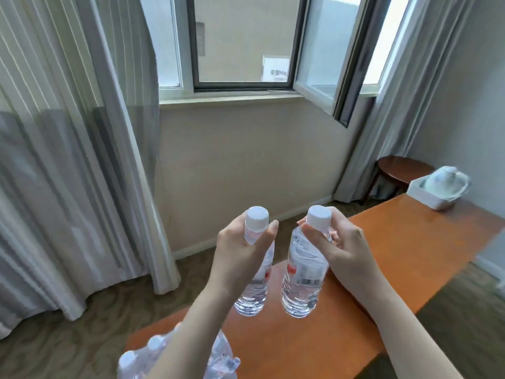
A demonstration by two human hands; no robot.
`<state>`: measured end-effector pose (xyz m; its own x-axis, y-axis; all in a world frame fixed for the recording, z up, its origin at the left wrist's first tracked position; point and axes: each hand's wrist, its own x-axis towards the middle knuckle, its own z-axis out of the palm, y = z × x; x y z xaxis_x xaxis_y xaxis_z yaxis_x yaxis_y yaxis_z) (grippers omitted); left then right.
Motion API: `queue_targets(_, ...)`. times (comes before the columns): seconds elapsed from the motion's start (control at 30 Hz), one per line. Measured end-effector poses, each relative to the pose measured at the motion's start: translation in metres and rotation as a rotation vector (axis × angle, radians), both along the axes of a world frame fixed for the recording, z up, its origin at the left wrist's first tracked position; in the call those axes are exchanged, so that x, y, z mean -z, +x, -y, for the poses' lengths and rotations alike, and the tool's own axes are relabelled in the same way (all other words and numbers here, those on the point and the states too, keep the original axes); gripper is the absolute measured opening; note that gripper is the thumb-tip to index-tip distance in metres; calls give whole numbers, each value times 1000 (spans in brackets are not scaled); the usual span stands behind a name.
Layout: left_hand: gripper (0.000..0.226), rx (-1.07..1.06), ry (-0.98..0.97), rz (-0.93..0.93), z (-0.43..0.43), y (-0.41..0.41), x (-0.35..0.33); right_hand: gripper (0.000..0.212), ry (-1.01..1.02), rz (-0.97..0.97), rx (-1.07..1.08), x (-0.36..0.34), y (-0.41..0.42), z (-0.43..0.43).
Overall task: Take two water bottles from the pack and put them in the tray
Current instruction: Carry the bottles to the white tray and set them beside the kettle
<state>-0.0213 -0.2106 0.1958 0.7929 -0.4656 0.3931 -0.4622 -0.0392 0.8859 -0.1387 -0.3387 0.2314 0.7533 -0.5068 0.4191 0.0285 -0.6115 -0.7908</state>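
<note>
At the table's (273, 348) near left corner lies the plastic-wrapped pack (153, 356). Above the table, the left grip (240, 250) closes round the neck of one upright water bottle (255, 285); the right grip (347, 250) pinches the second bottle (303, 274) just beside it. The white tray (426, 195) sits at the far right edge, well apart.

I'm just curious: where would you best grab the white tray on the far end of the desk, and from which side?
Take the white tray by its near rim, coming from the desk side: a white kettle-like object fills its middle, while the straight outer walls stay exposed.
</note>
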Motion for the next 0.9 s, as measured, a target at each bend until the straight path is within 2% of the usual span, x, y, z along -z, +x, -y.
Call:
queue_targets(0.27, 37, 249, -36, 40, 136, -81, -26, 29, 19, 43, 169, -28, -108, 107)
queue_targets(0.7, 23, 575, -39, 134, 363, -291, -68, 42, -50, 86, 464, -66, -337, 286)
queue_targets(0.9, 23, 722, -44, 150, 462, -365, -73, 19, -23, 109, 650, -66, -421, 359)
